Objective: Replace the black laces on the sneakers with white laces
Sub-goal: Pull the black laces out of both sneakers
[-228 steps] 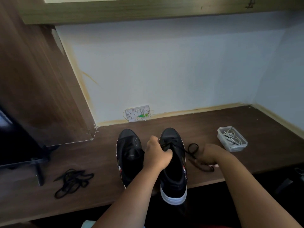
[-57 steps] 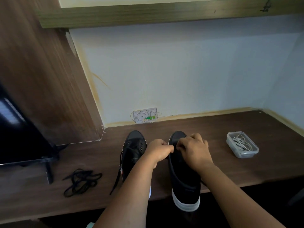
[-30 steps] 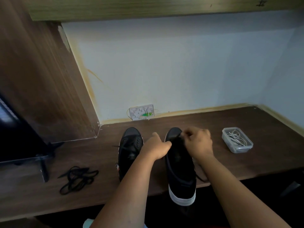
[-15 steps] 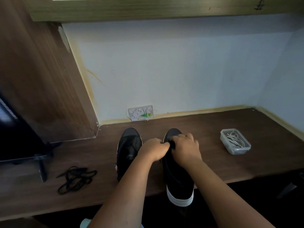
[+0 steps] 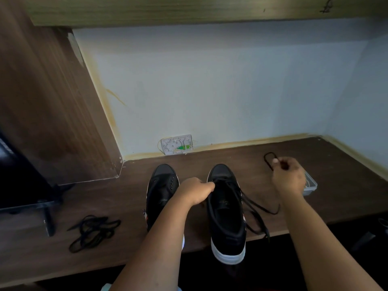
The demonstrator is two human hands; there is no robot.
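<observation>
Two black sneakers stand side by side on the brown desk, toes to the wall. The left sneaker has bare eyelets. My left hand grips the side of the right sneaker near its front eyelets. My right hand is raised to the right and pinches the black lace, which runs slack from the shoe and loops above my fingers. A removed black lace lies bunched at the left. The clear box of white laces is mostly hidden behind my right hand.
A dark monitor on a stand fills the left edge beside a wooden side panel. A small white wall box sits at the wall base behind the shoes. The right sneaker's heel overhangs the desk's front edge.
My right hand has left the right sneaker's eyelets and swung up and to the right, drawing a length of black lace out with it. My left hand stays on the shoe.
</observation>
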